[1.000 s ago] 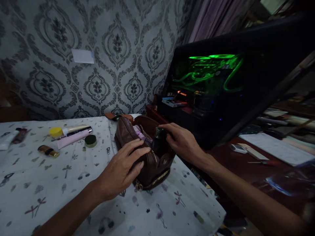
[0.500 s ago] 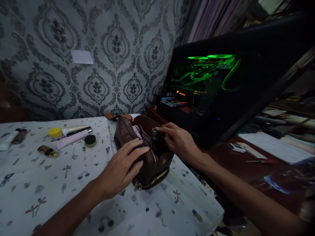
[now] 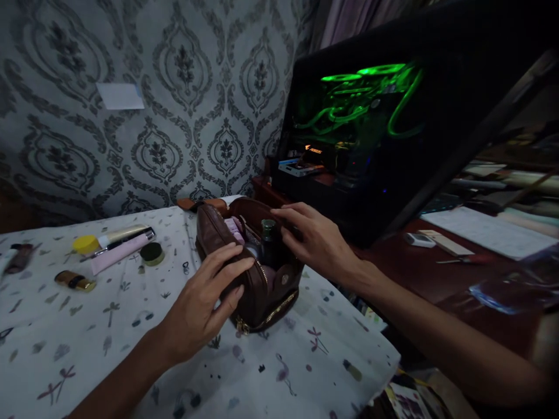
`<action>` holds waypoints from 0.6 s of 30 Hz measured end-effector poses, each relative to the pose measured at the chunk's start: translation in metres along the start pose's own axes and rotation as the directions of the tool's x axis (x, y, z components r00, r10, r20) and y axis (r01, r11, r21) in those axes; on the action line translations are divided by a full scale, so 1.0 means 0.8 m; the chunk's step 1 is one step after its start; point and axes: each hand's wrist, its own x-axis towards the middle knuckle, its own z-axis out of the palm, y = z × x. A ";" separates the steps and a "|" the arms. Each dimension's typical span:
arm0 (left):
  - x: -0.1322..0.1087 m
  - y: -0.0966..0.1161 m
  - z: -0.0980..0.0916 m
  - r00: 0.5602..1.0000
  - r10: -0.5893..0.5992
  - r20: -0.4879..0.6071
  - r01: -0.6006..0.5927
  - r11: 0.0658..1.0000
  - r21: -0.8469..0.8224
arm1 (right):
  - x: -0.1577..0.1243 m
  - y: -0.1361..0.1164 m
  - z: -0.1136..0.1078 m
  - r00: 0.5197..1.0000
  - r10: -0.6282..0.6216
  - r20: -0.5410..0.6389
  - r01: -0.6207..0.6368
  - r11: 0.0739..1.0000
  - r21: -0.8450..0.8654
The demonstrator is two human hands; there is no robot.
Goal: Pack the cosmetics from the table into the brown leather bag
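Apparently steadying the bag (image 3: 257,302) with a loosely spread left hand (image 3: 207,297), poising a half-curled right hand (image 3: 318,237) by the bottle (image 3: 268,234) upright inside, gripping nothing visibly.

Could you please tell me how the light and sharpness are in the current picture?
Head view: dim overall, brightest at the green glow in the PC; head view: inside of the bag shadowed, obscuring the lower bottle; head view: left hand and right hand fairly clear, dark item at far left smeared; head view: PC seemingly stretched toward the upper right.
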 end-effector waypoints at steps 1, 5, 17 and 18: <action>0.000 0.000 0.001 1.000 0.006 -0.009 -0.006 1.000 0.008 | 0.005 -0.004 0.001 0.999 -0.046 -0.015 0.045 0.999 -0.015; 0.000 -0.002 0.006 0.997 0.052 -0.059 -0.051 0.999 0.019 | 0.042 -0.033 0.011 0.918 -0.308 0.248 0.323 0.946 -0.021; -0.002 -0.003 0.006 0.997 0.043 -0.060 -0.043 0.999 -0.007 | 0.108 -0.060 0.034 0.743 -0.261 0.617 0.445 0.880 -0.164; -0.002 -0.003 0.006 0.998 0.037 -0.059 -0.038 0.999 -0.011 | 0.110 -0.059 0.036 0.718 -0.265 0.644 0.456 0.878 -0.147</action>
